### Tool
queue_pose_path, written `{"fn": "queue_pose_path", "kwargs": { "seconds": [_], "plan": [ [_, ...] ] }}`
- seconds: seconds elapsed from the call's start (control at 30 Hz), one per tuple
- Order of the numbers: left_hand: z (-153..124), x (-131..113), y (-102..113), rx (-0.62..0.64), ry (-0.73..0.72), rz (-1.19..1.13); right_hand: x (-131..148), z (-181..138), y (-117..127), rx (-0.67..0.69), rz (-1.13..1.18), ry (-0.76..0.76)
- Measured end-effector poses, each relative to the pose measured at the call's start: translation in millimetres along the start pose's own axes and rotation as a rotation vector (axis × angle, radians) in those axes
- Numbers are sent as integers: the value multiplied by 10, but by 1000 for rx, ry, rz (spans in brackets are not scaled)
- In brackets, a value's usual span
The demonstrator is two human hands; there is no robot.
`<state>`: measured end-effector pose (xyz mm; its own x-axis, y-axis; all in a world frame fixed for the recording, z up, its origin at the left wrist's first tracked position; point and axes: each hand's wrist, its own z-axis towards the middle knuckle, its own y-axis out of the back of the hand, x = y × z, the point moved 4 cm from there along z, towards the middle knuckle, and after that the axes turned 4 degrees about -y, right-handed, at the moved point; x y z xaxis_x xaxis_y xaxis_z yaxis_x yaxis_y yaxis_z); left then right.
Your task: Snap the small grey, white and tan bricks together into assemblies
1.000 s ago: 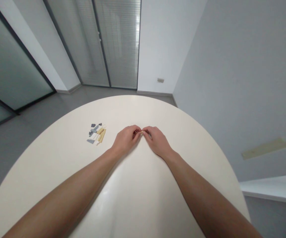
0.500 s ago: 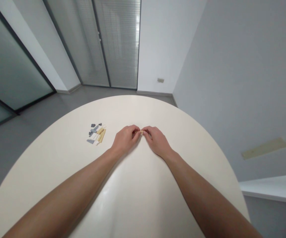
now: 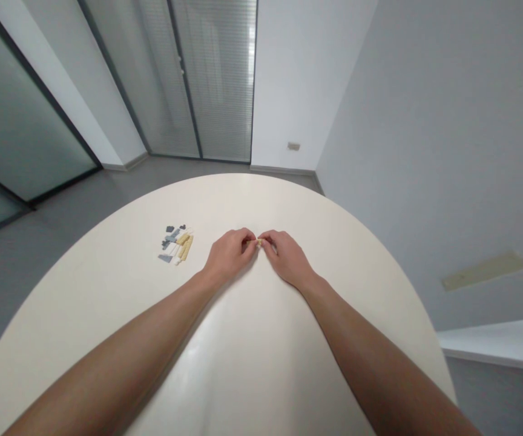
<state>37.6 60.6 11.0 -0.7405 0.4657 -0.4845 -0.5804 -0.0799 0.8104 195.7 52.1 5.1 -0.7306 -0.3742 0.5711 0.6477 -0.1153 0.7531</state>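
Note:
My left hand [image 3: 233, 251] and my right hand [image 3: 286, 254] meet fingertip to fingertip over the middle of the round table. Both are closed in a pinch on a small yellowish building-block piece [image 3: 258, 243], most of which the fingers hide. To the left of my left hand lies a loose group of small building blocks: tan bricks [image 3: 186, 247], a grey sloped piece [image 3: 165, 258], dark grey pieces [image 3: 169, 229] and some white ones. None of that group touches either hand.
The white round table [image 3: 252, 363] carries my forearms. Past its far edge stand a glass partition with blinds [image 3: 218, 91] and a pale wall [image 3: 302, 79]. A grey wall [image 3: 425, 121] rises on the right.
Both hands stay in the same spot, pinched together. The small piece between the fingertips looks slightly more yellow now. The loose blocks have not moved.

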Motion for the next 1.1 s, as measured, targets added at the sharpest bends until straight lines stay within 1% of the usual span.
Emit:
{"fn": "queue_pose_path", "kwargs": {
  "seconds": [0.4, 1.1],
  "plan": [
    [6, -10, -29, 37, -75, -17, -11, 5, -13, 12, 27, 13],
    [14, -1, -40, 52, -73, -22, -11, 7, -16, 12, 15, 0]
  ]
}}
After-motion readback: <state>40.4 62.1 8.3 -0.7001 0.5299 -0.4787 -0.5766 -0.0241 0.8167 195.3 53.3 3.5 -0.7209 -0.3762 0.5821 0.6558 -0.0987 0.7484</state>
